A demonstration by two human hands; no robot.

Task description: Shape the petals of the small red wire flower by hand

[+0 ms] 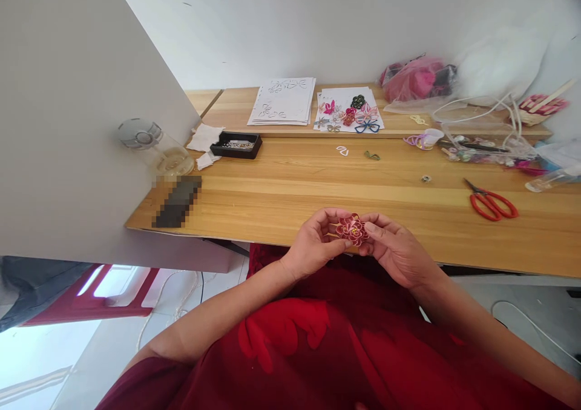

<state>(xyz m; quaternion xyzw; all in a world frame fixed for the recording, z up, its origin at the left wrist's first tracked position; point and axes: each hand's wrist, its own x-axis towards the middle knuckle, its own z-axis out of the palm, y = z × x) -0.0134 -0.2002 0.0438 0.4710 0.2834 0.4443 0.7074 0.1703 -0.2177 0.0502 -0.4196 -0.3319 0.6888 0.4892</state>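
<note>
Between my two hands, at the near edge of the table, is a dark red and pink craft flower (353, 229) with light-edged petals and a yellowish centre. My left hand (318, 240) grips its left side, thumb at the lower edge and fingers behind. On the other side, my right hand (394, 245) pinches the petals, thumb on the front. The fingertips behind the flower are partly hidden. Beyond it on the table lie a small white looped piece (342, 151), a green looped piece (372, 155) and a small ring-like item (425, 179).
Red-handled scissors (492, 204) lie to the right. Several finished flowers and butterflies rest on paper (377, 123) on the raised back ledge, beside a stack of printed sheets (281, 101). A black tray (236, 146), a clear jug (167, 155) and a dark blurred object (178, 201) stand left.
</note>
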